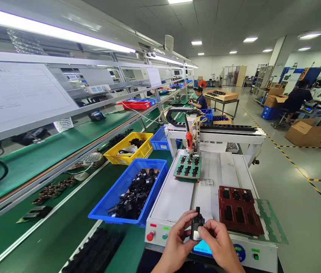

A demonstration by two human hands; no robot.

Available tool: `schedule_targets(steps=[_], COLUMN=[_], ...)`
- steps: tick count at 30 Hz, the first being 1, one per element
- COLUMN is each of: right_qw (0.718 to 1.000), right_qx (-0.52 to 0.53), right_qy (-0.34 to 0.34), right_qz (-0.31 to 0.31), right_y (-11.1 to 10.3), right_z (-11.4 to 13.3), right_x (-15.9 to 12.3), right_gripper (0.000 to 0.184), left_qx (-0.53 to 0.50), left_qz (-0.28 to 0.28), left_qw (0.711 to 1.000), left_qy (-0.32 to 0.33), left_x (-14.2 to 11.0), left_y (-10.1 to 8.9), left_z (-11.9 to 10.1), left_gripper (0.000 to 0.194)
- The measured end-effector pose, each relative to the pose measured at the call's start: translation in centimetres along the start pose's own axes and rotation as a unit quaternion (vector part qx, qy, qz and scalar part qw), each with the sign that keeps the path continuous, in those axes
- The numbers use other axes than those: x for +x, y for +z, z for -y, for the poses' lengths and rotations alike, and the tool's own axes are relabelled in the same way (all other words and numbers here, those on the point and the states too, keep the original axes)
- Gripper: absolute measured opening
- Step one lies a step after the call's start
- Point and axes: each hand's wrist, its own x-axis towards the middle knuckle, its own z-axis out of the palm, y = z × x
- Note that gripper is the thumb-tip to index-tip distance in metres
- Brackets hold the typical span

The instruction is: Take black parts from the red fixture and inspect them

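Between the two hands, above the front edge of the white machine [177, 197], a small black part [197, 227] is held upright. It is pinched by the left hand [177, 242] and right hand [220, 242] equally; the dark red tray [240, 210] lies just right.

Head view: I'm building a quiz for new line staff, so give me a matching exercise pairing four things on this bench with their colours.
Things:
1. bin of black parts
2. bin behind it
3. fixture near the hands
4. fixture under the machine head

Colours:
A. green
B. dark red
C. blue
D. yellow

Pairs: 1-C, 2-D, 3-B, 4-A
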Motion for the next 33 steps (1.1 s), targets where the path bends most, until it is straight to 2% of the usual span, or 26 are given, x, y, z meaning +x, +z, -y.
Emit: schedule_targets(steps=[7, 9, 12, 14, 16, 19, 21, 22, 24, 25, 26, 28, 31, 33], right_qw=[0.997, 0.986, 0.957, 0.953, 0.960, 0.963, 0.963, 0.964, 0.969, 0.971, 0.973, 0.975, 0.970, 0.965], right_qx=[-0.066, -0.131, -0.190, -0.171, -0.161, -0.191, -0.207, -0.207, -0.193, -0.183, -0.172, -0.154, -0.153, -0.169], right_qy=[-0.036, -0.085, -0.165, -0.167, -0.147, -0.123, -0.100, -0.089, -0.068, -0.061, -0.055, -0.042, -0.029, -0.029], right_qz=[-0.026, -0.057, -0.147, -0.184, -0.175, -0.142, -0.142, -0.140, -0.137, -0.139, -0.144, -0.157, -0.186, -0.200], right_y=[0.6, 0.6, 0.2, 0.0, 0.2, 1.2, 1.7, 1.7, 1.1, 0.5, -0.2, -1.8, -4.2, -5.5], right_z=[0.0, -0.6, -2.1, -3.1, -3.8, -4.5, -4.9, -5.2, -6.1, -6.7, -7.4, -8.9, -11.1, -12.0], right_x=[-0.5, -0.7, -0.8, -0.7, -0.3, 0.8, 1.6, 2.0, 2.4, 2.4, 2.4, 2.0, 1.2, 0.6], right_gripper=[0.046, 0.042, 0.027, 0.050, 0.067, 0.071, 0.072, 0.073, 0.074, 0.074, 0.073, 0.073, 0.070, 0.063], left_qx=[-0.004, -0.022, -0.072, -0.078, -0.026, 0.092, 0.101, 0.073, -0.017, -0.061, -0.097, -0.090, -0.058, -0.026], left_qz=[0.000, -0.002, 0.031, 0.046, 0.030, 0.004, -0.006, -0.021, -0.099, -0.171, -0.270, -0.362, -0.413, -0.411], left_qw=[1.000, 1.000, 0.997, 0.996, 0.999, 0.994, 0.994, 0.997, 0.994, 0.981, 0.955, 0.925, 0.908, 0.911], left_qy=[-0.003, -0.005, -0.023, -0.026, 0.000, 0.054, 0.044, 0.022, -0.040, -0.064, -0.079, -0.071, -0.041, -0.026], left_x=[-0.1, 0.0, 0.0, 0.0, -0.2, -0.4, 0.3, 0.9, 3.0, 4.4, 5.9, 9.0, 12.6, 14.0], left_y=[0.2, 0.2, 0.0, 0.0, 0.1, 0.3, -0.2, -0.8, -3.1, -4.8, -6.8, -11.4, -17.5, -19.6], left_z=[0.1, 0.1, -0.1, -0.3, -0.2, 0.9, 2.7, 3.7, 5.9, 6.8, 7.4, 7.7, 6.5, 5.8], left_gripper=[0.058, 0.059, 0.068, 0.071, 0.063, 0.047, 0.050, 0.054, 0.065, 0.066, 0.066, 0.068, 0.072, 0.069])
